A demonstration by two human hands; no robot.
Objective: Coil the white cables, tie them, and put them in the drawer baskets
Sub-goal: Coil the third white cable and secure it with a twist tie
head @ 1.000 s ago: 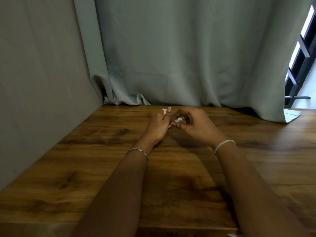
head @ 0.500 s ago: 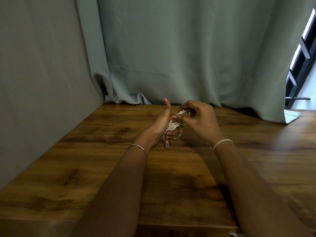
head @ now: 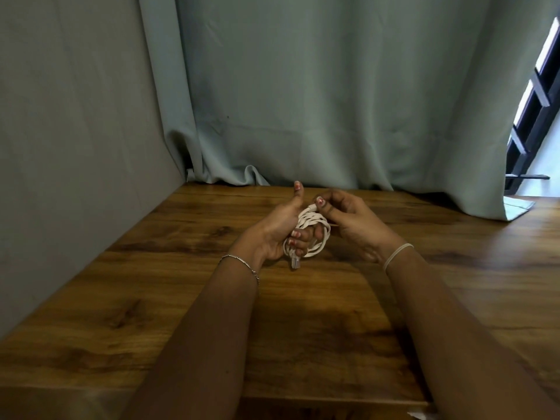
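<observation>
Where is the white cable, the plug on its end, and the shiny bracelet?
white cable (head: 313, 221): head view, on the wound loops at the top of the coil.
plug (head: 295, 263): head view, on its clear tip hanging below the coil.
bracelet (head: 244, 264): head view, on the thin chain across the wrist.

A wooden table (head: 303, 344) stands against a grey-green curtain (head: 318, 101).

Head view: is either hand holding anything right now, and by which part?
The left hand grips the coiled white cable, fingers curled round its loops. The right hand pinches the cable's end at the coil's top.
</observation>
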